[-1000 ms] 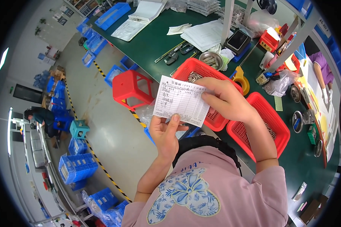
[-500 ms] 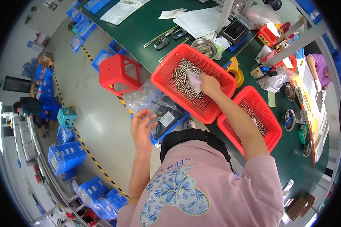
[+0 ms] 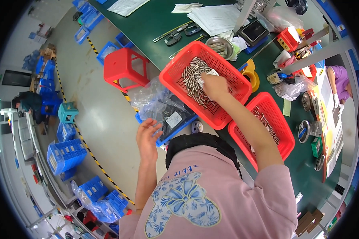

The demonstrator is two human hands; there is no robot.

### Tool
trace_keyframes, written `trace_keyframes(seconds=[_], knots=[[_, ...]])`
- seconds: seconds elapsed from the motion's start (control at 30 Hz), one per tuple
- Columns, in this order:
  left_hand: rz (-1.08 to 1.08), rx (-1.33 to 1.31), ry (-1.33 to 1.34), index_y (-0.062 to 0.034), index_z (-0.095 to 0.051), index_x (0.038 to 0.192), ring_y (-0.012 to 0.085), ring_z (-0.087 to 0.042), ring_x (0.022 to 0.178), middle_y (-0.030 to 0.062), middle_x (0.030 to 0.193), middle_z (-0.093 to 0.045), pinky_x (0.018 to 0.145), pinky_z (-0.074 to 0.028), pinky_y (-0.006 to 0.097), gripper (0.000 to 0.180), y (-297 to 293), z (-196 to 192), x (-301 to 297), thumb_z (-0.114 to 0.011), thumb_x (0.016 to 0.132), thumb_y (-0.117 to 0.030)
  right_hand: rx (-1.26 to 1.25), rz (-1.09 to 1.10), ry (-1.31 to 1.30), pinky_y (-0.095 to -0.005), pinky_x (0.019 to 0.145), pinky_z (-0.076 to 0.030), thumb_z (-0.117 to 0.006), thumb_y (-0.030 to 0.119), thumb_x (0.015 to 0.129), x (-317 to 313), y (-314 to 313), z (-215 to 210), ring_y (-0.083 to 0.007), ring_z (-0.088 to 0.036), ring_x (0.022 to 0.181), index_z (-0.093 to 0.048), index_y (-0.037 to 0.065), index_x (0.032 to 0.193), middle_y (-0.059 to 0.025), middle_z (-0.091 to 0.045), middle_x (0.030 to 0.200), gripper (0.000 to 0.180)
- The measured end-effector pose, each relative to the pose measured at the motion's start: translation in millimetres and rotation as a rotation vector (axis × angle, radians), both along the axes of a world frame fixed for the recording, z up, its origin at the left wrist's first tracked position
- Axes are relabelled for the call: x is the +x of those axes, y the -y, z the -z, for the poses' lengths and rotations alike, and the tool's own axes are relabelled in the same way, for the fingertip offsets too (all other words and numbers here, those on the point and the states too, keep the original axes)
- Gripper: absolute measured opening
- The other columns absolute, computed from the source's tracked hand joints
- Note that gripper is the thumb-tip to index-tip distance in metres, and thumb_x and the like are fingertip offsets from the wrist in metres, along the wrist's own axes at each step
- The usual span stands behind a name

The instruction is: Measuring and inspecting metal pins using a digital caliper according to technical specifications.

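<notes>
I see a blue tray (image 3: 178,130) holding a black bag (image 3: 182,116), then a red basket (image 3: 222,122) of metal pins (image 3: 192,88) with a white slip (image 3: 213,73) on top, then a nearer red basket of pins (image 3: 289,140). The left hand (image 3: 146,137) hovers loosely open, empty; the right hand (image 3: 216,87) bends at the slip, grip hidden: I can't tell if it's held. A red stool (image 3: 121,67) stands far left.

At lower centre, I view my wearer's dusty-pink fabric T-shirt (image 3: 243,207), short-sleeved, bearing a blue-and-white floral bow motif (image 3: 182,205) with a pale yellowish outline; blue lettering (image 3: 183,170) lies above it. A black fabric garment (image 3: 199,145) covers the waist. Bare left hand (image 3: 147,137), bare right hand (image 3: 215,87).
</notes>
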State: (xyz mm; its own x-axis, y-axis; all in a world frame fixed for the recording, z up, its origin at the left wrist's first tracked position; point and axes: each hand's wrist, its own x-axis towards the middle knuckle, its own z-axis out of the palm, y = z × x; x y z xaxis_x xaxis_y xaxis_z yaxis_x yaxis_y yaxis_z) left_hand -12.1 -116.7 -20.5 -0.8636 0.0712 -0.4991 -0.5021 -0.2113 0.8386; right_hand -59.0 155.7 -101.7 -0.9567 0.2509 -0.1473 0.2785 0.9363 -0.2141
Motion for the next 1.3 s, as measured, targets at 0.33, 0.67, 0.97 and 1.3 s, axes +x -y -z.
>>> trace_keyframes(seconds=[0.33, 0.67, 0.97, 1.3], knots=[[-0.034, 0.004, -0.026, 0.0014, -0.044, 0.107, 0.0208, -0.053, 0.092, 0.0113, 0.103, -0.049, 0.074, -0.044, 0.030, 0.029, 11, 1, 7, -0.045, 0.081, -0.011, -0.067, -0.354, -0.118, -0.0383, 0.072, -0.044, -0.064, 0.018, 0.063, -32, 12, 38, -0.0259, -0.053, 0.085, -0.061, 0.011, 0.077, -0.0084, -0.052, 0.084, 0.016], [0.244, 0.026, -0.316, -0.0008, -0.051, 0.100, 0.0125, -0.052, 0.092, 0.0058, 0.098, -0.054, 0.081, -0.039, 0.025, 0.018, -32, -47, -3, -0.048, 0.084, -0.009, -0.782, -0.453, -0.893, -0.0256, 0.055, -0.041, -0.071, 0.007, 0.054, 28, 65, -127, -0.0160, -0.051, 0.063, -0.058, 0.004, 0.078, -0.0052, -0.051, 0.069, 0.028], [0.383, 0.397, -0.377, -0.0015, -0.049, 0.089, 0.0170, -0.052, 0.090, 0.0105, 0.091, -0.054, 0.082, -0.040, 0.030, 0.018, -43, -90, 1, -0.056, 0.077, -0.012, -0.760, -0.521, -1.155, -0.0261, 0.054, -0.040, -0.070, 0.002, 0.050, 55, 79, -178, -0.0169, -0.052, 0.060, -0.059, 0.007, 0.078, -0.0013, -0.055, 0.067, 0.030], [0.361, 0.439, -0.371, -0.0022, -0.048, 0.088, 0.0170, -0.053, 0.092, 0.0099, 0.091, -0.055, 0.081, -0.041, 0.030, 0.015, -46, -100, 3, -0.055, 0.078, -0.011, -0.707, -0.544, -1.165, -0.0250, 0.053, -0.042, -0.072, 0.002, 0.051, 58, 76, -177, -0.0169, -0.053, 0.062, -0.059, 0.004, 0.083, -0.0062, -0.054, 0.073, 0.034]])
